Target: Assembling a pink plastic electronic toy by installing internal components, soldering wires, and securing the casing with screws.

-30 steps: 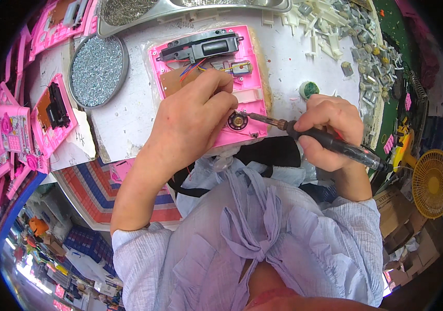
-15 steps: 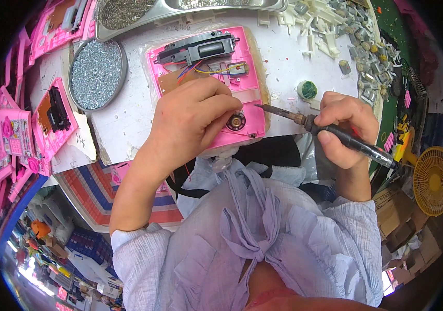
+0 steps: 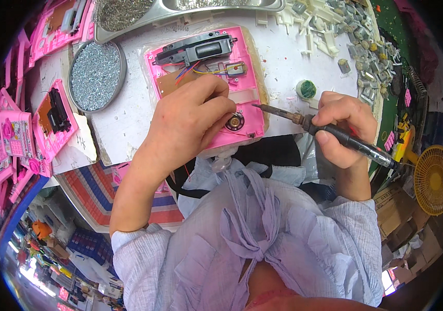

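Observation:
A pink plastic housing (image 3: 250, 81) lies in front of me on a clear bag. It carries a black mechanism (image 3: 201, 49), a small silver motor (image 3: 236, 69), coloured wires, a brown circuit board (image 3: 171, 83) and a round speaker (image 3: 235, 122). My left hand (image 3: 190, 116) rests over the housing's left side, its fingers pinched together beside the speaker; whatever lies between the fingertips is hidden. In my right hand (image 3: 347, 127) is a black-handled soldering iron (image 3: 330, 127). Its tip points left, above the housing's right edge near the speaker.
A round dish (image 3: 97, 75) of small screws stands left of the housing. Behind it is a metal tray (image 3: 167, 13). A small pot with green contents (image 3: 306, 89) sits near the iron. Small metal motors (image 3: 369, 78) pile at right. Pink housings (image 3: 17, 132) stack at left.
Both hands and the iron have shifted very slightly to the left. The housing has moved slightly left too. My grips look the same.

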A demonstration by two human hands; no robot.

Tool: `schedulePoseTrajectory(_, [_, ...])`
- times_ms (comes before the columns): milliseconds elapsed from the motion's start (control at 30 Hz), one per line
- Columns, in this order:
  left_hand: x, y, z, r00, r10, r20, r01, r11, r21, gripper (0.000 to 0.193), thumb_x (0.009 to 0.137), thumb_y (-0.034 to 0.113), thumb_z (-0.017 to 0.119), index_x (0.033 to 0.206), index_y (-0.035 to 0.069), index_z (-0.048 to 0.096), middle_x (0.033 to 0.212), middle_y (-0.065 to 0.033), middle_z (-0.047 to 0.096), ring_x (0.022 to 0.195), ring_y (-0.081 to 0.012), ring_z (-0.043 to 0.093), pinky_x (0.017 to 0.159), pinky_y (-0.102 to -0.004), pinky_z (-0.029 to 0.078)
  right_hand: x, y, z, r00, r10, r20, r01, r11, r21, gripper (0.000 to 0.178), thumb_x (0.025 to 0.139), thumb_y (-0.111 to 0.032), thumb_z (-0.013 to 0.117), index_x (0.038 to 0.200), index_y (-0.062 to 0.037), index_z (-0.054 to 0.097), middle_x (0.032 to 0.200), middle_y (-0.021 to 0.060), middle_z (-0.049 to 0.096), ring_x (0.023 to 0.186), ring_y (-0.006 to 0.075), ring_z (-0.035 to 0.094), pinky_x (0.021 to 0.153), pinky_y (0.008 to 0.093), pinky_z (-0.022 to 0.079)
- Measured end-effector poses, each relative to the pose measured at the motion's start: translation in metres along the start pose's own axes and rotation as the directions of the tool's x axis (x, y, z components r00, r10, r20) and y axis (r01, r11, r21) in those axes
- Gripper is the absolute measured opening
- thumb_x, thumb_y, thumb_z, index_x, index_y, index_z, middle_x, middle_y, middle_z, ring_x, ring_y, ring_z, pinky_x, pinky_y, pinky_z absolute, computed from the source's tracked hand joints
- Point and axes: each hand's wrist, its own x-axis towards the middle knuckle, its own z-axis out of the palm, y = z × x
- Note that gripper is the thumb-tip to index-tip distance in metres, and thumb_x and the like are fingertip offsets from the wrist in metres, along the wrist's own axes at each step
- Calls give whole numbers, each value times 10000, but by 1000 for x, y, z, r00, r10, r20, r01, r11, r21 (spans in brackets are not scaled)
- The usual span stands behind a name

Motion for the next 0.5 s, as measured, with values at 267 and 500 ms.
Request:
schedulePoseTrajectory(267, [3, 5, -5, 999, -21, 24, 21, 1000, 7, 180, 751, 39, 760, 900, 51, 660, 961, -70, 615, 860, -264, 663, 706, -376, 549, 7, 3, 7, 997, -45, 58, 46, 999, -12, 224, 699, -101, 744, 901, -19, 696, 588, 17, 529, 498, 148, 491, 482, 292, 367])
schedulePoseTrajectory(500, [4, 9, -8, 996, -23, 89, 10, 989, 148, 240, 715, 3, 768, 929, 45, 667, 1024, -90, 648, 896, -290, 684, 727, -378, 571, 7, 5, 12, 995, -53, 85, 56, 998, -40, 208, 767, -175, 725, 861, -11, 638, 567, 15, 448, 488, 177, 405, 476, 340, 284])
